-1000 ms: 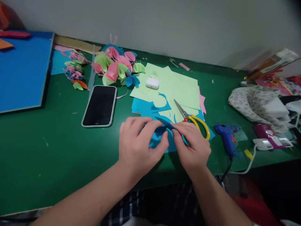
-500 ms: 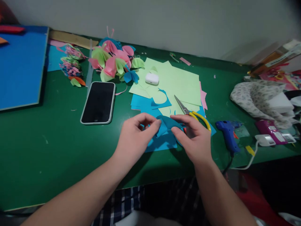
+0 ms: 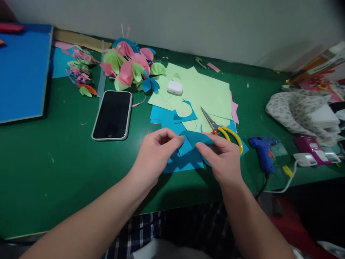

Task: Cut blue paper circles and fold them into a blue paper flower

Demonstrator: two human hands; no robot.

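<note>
Between my two hands is a folded piece of blue paper, held just above the table. My left hand pinches its left edge between thumb and fingertips. On the other side, my right hand grips its right end, thumb in front and fingers behind. Below lies a blue paper sheet, partly hidden by the hands. Scissors with yellow handles rest beyond my right hand, blades apart, on a stack of light green paper. A blue offcut with a round cut-out lies beside them.
On the green table are a phone, a white earbud case, paper flowers and shredded-paper bunches. A blue glue gun, its cord and a purple power strip lie right. A blue board stands left.
The folded blue paper has tilted and opened slightly, so more of its face shows between my hands. Both hands keep their hold. The view has shifted a little.
</note>
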